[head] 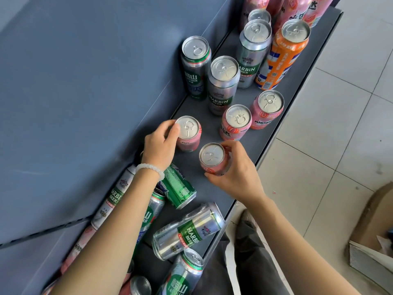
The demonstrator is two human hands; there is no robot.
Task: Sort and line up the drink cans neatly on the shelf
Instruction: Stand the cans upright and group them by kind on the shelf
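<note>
On the grey shelf (pixel 253 145) my left hand (pixel 160 143) grips an upright short pink can (pixel 189 133) near the back wall. My right hand (pixel 236 169) holds a second upright short pink can (pixel 213 159) nearer the front edge. Two more short pink cans (pixel 235 122) (pixel 268 108) stand just beyond them. Further along stand tall silver Harbin beer cans (pixel 223 84) (pixel 254 52), a green-and-silver Laoshan can (pixel 195 64) and an orange can (pixel 285 54). Below my arms lie several tipped cans, among them a green one (pixel 178 188) and a silver Harbin can (pixel 189 229).
Tall pink cans (pixel 293 9) stand at the shelf's far end. The blue-grey back panel (pixel 85 92) runs along the left. To the right are a tiled floor (pixel 340 124) and an open cardboard box (pixel 370 235). My dark trouser leg (pixel 253 252) is beside the shelf edge.
</note>
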